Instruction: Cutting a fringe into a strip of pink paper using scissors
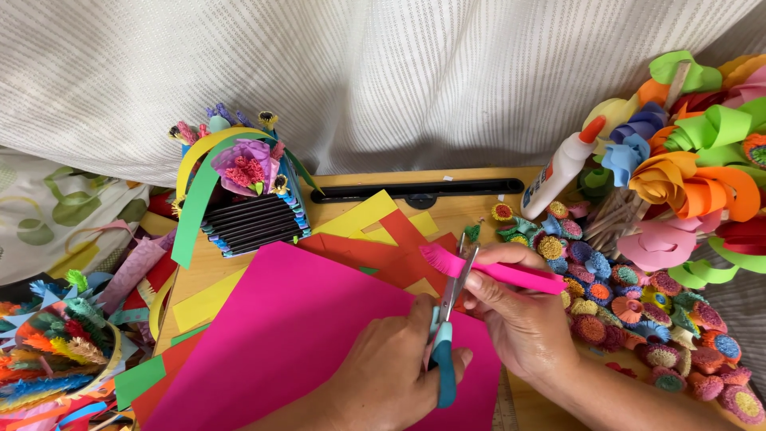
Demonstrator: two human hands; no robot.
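My left hand (383, 371) grips teal-handled scissors (444, 355), blades pointing away from me and open around a folded pink paper strip (519, 276). My right hand (519, 319) pinches that strip, which runs left to right; its left end is cut into a fine fringe. Both hands rest over a large magenta paper sheet (303, 335), which lies on red, yellow and green sheets (375, 227).
A wooden board (471, 214) carries the work. A paper basket with a green and yellow handle and flowers (251, 209) stands at back left. A white glue bottle (560, 172) leans at back right beside large curled paper blooms (694, 172). Several small fringed paper flowers (638, 319) crowd the right.
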